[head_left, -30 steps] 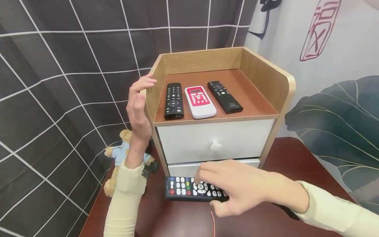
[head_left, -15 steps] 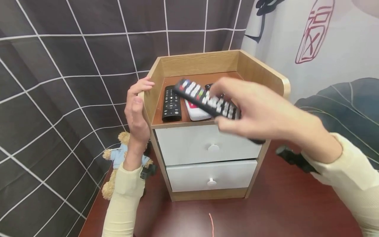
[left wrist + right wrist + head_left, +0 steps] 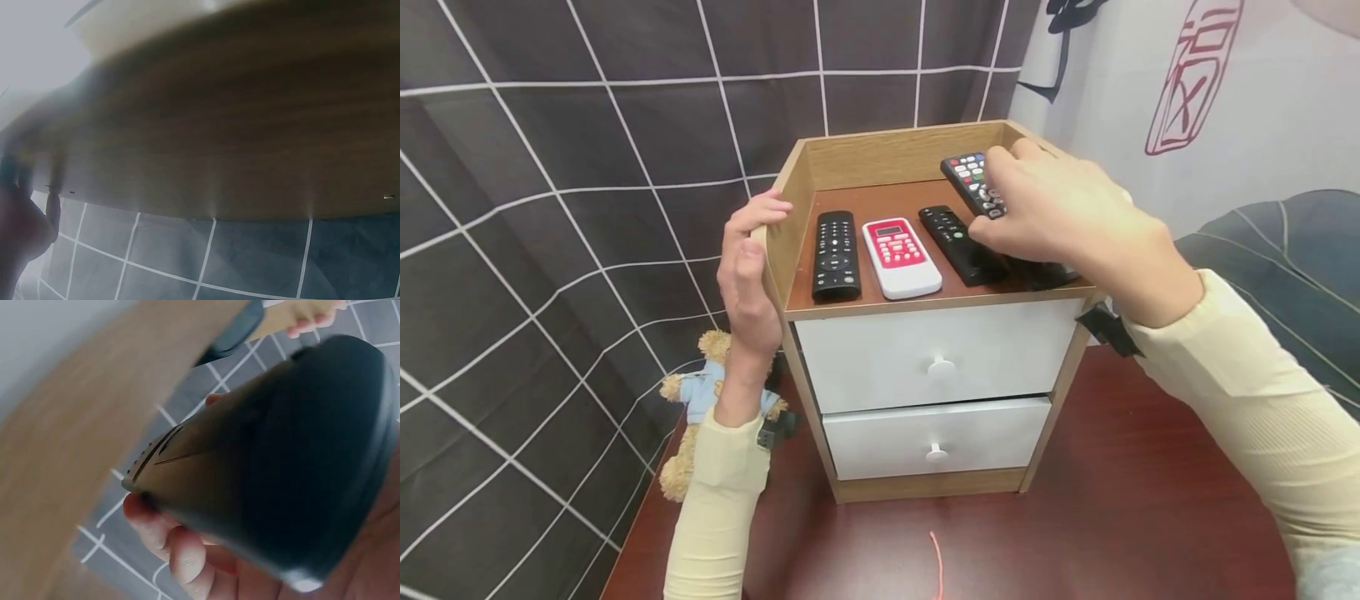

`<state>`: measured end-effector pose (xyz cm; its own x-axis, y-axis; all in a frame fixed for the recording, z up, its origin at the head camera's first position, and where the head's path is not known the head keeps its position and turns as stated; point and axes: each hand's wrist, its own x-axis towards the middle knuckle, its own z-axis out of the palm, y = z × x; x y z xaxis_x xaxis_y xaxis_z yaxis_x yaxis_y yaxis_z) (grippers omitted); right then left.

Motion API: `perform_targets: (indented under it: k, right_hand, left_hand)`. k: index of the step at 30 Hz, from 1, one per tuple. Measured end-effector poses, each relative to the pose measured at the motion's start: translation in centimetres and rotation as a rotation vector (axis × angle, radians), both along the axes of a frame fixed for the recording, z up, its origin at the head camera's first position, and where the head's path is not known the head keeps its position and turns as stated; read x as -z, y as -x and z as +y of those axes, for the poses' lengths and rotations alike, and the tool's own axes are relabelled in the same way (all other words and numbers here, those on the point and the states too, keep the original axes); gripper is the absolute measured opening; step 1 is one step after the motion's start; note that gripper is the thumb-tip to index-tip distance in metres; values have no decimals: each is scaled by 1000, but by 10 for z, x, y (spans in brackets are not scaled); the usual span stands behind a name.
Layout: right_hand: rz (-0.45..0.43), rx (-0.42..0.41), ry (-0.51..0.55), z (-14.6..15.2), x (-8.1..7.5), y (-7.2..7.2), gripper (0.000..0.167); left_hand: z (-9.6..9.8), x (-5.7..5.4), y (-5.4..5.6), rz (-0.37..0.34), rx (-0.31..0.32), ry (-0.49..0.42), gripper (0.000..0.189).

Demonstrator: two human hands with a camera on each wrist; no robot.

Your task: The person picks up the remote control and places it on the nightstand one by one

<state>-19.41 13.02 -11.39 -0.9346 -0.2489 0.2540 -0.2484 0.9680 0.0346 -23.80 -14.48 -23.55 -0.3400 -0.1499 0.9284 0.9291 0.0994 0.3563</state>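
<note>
My right hand (image 3: 1060,204) grips a black remote control (image 3: 968,177) with white and coloured buttons, over the right part of the cabinet's top shelf (image 3: 880,197). The remote is tilted, and my fingers and palm hide its middle. In the right wrist view its dark underside (image 3: 250,456) shows, fingertips along its edge. On the shelf lie a black remote (image 3: 836,257), a white and red air-conditioner remote (image 3: 902,258) and another black remote (image 3: 958,246), the last close to my right thumb. My left hand (image 3: 748,283) holds the cabinet's left side panel (image 3: 790,225), fingertips bent over its edge.
Two white drawers with round knobs, an upper drawer (image 3: 880,362) and a lower drawer (image 3: 880,442), fill the cabinet front. A teddy bear (image 3: 700,392) in blue sits behind my left forearm. A red cord (image 3: 937,562) lies on the dark red table (image 3: 1120,500). A gridded curtain (image 3: 587,250) hangs behind.
My right hand has lifted the remote with white buttons off the table in front of the drawers and carried it up and to the right, over the shelf. The left hand stays put.
</note>
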Motion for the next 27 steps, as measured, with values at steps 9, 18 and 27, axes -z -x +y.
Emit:
perform_targets:
  k: [9, 18, 27]
  right_hand:
    - [-76, 26, -81, 5, -1, 19, 47]
    - [-259, 27, -145, 6, 4, 35, 52]
    - [-204, 31, -127, 5, 4, 41, 44]
  left_hand:
    - [0, 0, 0, -2, 4, -3, 49]
    - [0, 2, 0, -7, 3, 0, 49]
    - [0, 0, 0, -5, -9, 10, 50]
